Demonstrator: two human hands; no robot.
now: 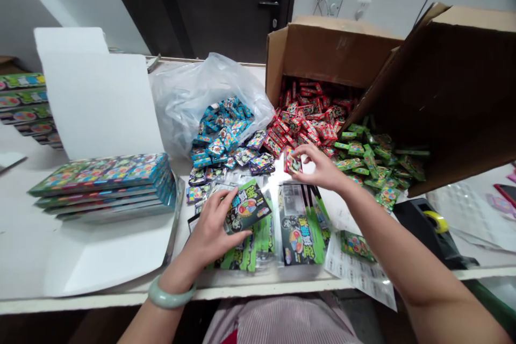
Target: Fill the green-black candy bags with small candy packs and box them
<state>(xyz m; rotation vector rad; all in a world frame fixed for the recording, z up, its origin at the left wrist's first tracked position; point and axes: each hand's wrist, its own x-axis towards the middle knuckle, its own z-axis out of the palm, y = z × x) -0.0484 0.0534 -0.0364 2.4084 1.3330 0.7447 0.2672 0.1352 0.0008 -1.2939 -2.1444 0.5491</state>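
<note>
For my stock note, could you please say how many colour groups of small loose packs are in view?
4: blue packs at the clear bag, purple ones in front, red ones at the rear carton, green ones at the right carton. Others may be hidden.

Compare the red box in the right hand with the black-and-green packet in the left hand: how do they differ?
Colour: the red box is mostly red, while the packet is black and green.
Size: the box is clearly smaller; the packet is broader and flatter.
Place: the right hand holds the box near the red pile, while the left hand holds the packet over similar ones.
Both carry colourful print.
</note>
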